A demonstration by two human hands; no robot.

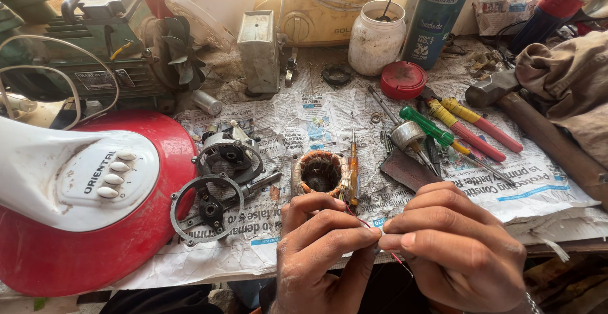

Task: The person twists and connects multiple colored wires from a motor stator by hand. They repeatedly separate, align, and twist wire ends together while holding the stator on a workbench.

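Newspaper (329,124) covered a cluttered repair bench, with tools and fan parts spread across it.

Head view, near edge: both hands met low in the frame, in front of the bench. Left hand (320,254) had its fingers curled, thumb and forefinger pressed together on a thin red wire (354,214). Right hand (453,247) pinched the same wire just beside it, fingertips of the two hands almost touching. The wire ran up from the pinch toward the stator (320,173), a ring of copper winding that lay on the newspaper just beyond the left hand; a second stretch of red wire trailed down below the right hand.

Handling, as judged: the wire looked very light, limp and thin, likely to kink or snap if tugged, and slick enough to slip from a loose pinch. Best held close to its end, between fingertip pads, with slack left toward the stator. The winding looked fragile; the stator would be better taken by its outer ring.

Head view, around: a small screwdriver (354,165) lay touching the stator's right side. Left of it sat a motor housing (227,156) and a round bracket (208,208). A red and white fan base (82,194) filled the left. Pliers (472,127) with red and yellow grips lay to the right, near a red lid (403,80) and a white jar (376,38).
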